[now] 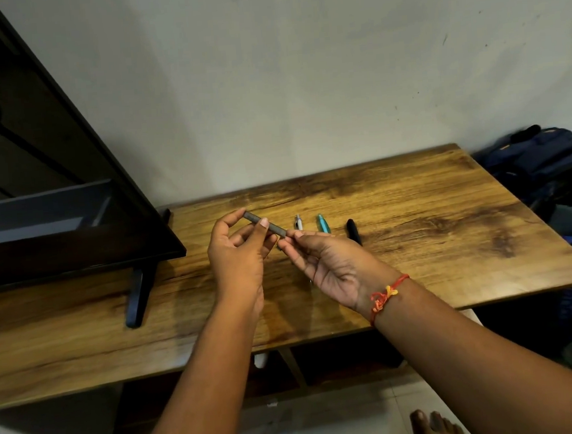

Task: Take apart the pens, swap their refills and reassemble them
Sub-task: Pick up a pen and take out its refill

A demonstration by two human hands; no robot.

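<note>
Nearest: forearms [460,357], red thread [386,294] on right wrist; grey pen barrel [264,223] held above table [448,204].
Pinched along its length by left hand [236,255], at lower-right end by right hand [329,264]; long axis upper left to lower right. Behind: white pen [298,222], teal pen [322,223], black pen [353,231], partly hidden by right hand; screen [51,166] at left.

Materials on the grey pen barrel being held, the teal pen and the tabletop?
The grey pen barrel, held in the left hand with the right hand pinching its end: matte grey, no glints, likely plastic; coated metal possible. The teal pen: glossy with a pale highlight, probably plastic. The tabletop: wood-grain pattern, smooth sheen, thin edge; looks like laminate over board.
</note>
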